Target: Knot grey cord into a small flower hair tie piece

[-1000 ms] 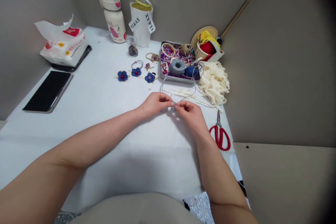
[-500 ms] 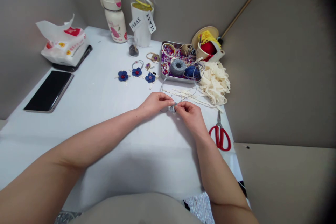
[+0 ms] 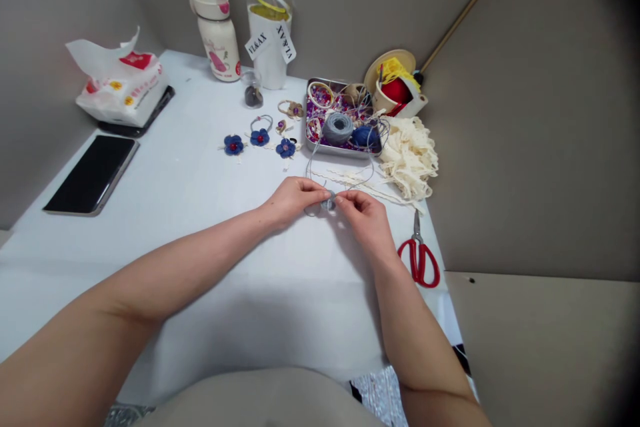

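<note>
Between my fingertips is a small grey cord piece (image 3: 329, 203), looped or knotted, with a pale bit in it too small to make out. My left hand (image 3: 299, 199) pinches its left side between thumb and forefinger. From the right, the thumb and forefinger of my right hand (image 3: 364, 215) close on it. Grey cord runs from the piece in a wide loop toward a grey cord ball (image 3: 338, 127) in the metal tin (image 3: 345, 151). Left of the tin lie blue flower pieces (image 3: 259, 137) with bead centres, one on a grey hair tie.
Red-handled scissors (image 3: 419, 261) lie right of my right hand. Cream lace trim (image 3: 411, 157) is heaped beside the tin, with strips trailing toward my hands. A phone (image 3: 93, 174), a tissue pack (image 3: 127, 90), a bottle (image 3: 220, 47) and a small clear cup (image 3: 253, 95) stand farther off.
My right fingertips have shifted very slightly to the right at the grey cord piece, so more of it shows. My left hand's pinch looks the same.
</note>
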### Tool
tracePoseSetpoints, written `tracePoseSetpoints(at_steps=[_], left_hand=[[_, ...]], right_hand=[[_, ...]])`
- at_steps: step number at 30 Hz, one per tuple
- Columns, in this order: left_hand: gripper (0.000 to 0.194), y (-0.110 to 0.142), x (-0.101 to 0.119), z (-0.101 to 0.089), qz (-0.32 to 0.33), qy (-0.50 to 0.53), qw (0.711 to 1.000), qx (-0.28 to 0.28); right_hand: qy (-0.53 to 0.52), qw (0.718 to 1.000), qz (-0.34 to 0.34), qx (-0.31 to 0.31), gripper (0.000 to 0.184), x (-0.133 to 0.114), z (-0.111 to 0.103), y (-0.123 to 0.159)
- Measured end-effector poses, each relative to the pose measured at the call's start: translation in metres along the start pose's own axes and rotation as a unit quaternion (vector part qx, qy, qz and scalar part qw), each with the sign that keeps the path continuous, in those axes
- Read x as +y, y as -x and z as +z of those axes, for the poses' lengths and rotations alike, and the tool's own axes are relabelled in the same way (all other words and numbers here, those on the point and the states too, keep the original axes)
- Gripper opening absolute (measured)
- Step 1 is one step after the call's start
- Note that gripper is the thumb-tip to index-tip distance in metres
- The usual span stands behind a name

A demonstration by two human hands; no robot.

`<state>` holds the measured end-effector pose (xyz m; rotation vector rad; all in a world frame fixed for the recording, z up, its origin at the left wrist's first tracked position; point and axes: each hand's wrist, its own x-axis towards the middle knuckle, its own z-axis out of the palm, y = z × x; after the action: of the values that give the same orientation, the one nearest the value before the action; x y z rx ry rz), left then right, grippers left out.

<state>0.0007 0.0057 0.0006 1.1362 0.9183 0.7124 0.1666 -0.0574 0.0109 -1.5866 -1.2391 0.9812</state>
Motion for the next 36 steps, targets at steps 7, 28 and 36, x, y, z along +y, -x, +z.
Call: tracePoseSetpoints(at_steps=[7,28,36], left_hand=[[0.022,-0.001,0.005,0.000,-0.033,0.093,0.995,0.008],[0.021,0.005,0.009,0.004,-0.090,0.154,0.984,0.005],[0.027,-0.001,0.008,0.002,-0.035,0.143,0.987,0.059]], right_hand=[[0.030,0.999,0.016,-0.014,0.031,0.002,-0.006,-0.004],[-0.003,1.000,0.002,-0.027,0.025,0.003,-0.002,-0.001],[0.018,0.999,-0.017,0.040,0.027,-0.010,-0.017,0.005]])
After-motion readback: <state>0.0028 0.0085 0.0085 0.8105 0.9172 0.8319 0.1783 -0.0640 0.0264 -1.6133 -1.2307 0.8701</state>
